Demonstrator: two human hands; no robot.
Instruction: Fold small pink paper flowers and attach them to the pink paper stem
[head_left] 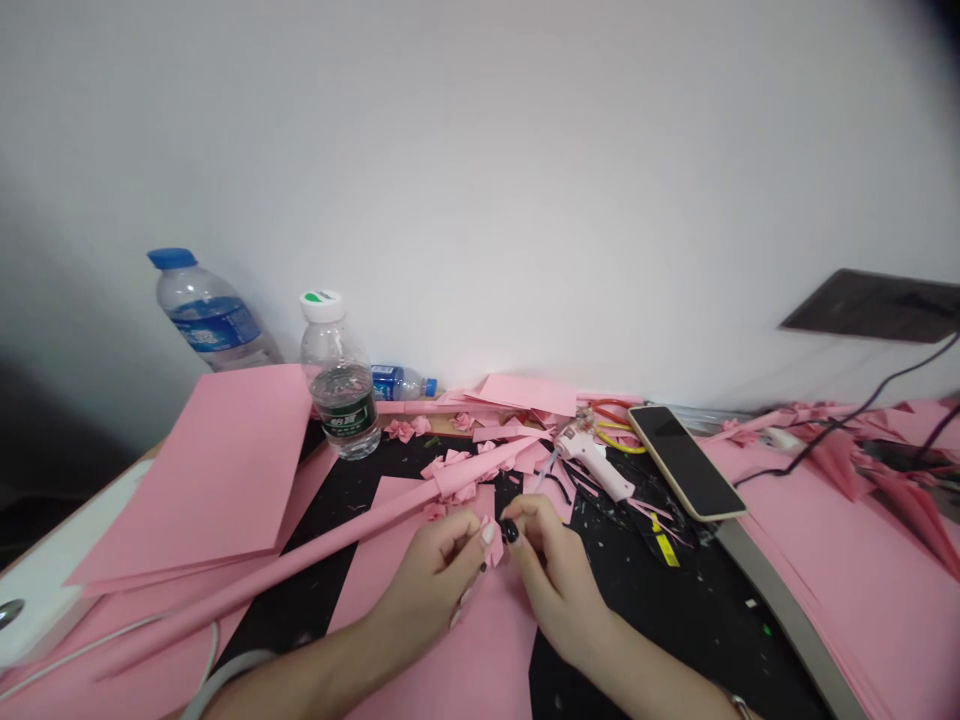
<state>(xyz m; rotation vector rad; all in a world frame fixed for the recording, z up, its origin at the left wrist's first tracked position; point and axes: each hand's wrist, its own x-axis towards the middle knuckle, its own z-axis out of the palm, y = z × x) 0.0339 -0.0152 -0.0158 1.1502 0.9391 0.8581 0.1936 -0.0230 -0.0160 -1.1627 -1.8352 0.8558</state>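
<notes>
My left hand (pixel 442 570) pinches a small folded pink paper piece (pixel 493 543) between thumb and fingers, over a pink sheet (pixel 487 650). Close on its right, my right hand (pixel 551 570) has thumb and index finger pressed together at the piece's edge; whether anything is between them is too small to tell. Behind both hands a long rolled pink paper tube (pixel 337 545) lies diagonally, with small folded pink flowers (pixel 450 465) around its far end. A pink-and-white glue gun (pixel 596 460) lies beyond my right hand.
A half-full bottle (pixel 345 400) stands at the back left, near a blue-capped bottle (pixel 217 320). Stacked pink sheets (pixel 217 470) lie left, more (pixel 847 560) right. A phone (pixel 686 462) rests beside black cables and a yellow tag (pixel 664 542). Another bottle (pixel 397 383) lies by the wall.
</notes>
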